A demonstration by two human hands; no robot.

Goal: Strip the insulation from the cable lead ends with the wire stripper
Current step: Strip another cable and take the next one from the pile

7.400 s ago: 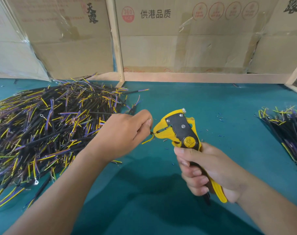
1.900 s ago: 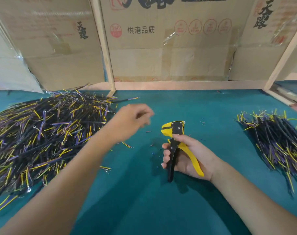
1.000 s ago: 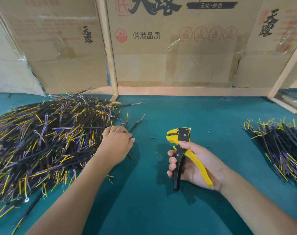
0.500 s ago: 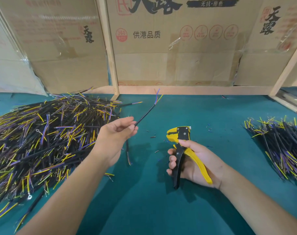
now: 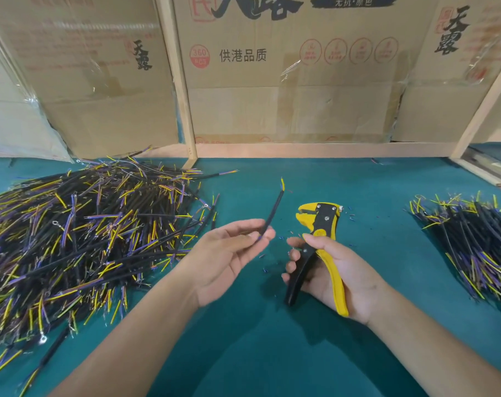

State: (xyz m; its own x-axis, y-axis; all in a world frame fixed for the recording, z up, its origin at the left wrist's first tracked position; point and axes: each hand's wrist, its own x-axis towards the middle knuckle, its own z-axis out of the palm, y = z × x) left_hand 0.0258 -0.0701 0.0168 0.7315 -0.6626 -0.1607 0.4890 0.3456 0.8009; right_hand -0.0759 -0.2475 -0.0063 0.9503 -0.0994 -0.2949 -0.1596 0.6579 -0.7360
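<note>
I am working at a teal felt-covered worktop [image 5: 272,368] that is backing onto printed brown cardboard panels [image 5: 295,81] set in a pale wooden frame [image 5: 183,110]. A large loose heap of black-sheathed cables with yellow and purple leads [image 5: 80,239] is spreading across the left side, and a smaller heap of the same cables [image 5: 472,242] is lying well apart on the right. My left hand [image 5: 229,259] is turning palm-up above the worktop, pinching one black-sheathed cable [image 5: 270,216] between thumb and fingertips; the cable is slanting up and away, its yellow and purple lead ends pointing toward the frame. Just beside it, my right hand [image 5: 335,276] is gripping the yellow and black wire stripper [image 5: 320,236], fingers curling round the black handle and the yellow handle lying across my palm, with the handles spread apart and the head pointing away from me, not touching the cable. Tiny scraps of insulation [image 5: 283,239] are dotting the felt between my hands.
</note>
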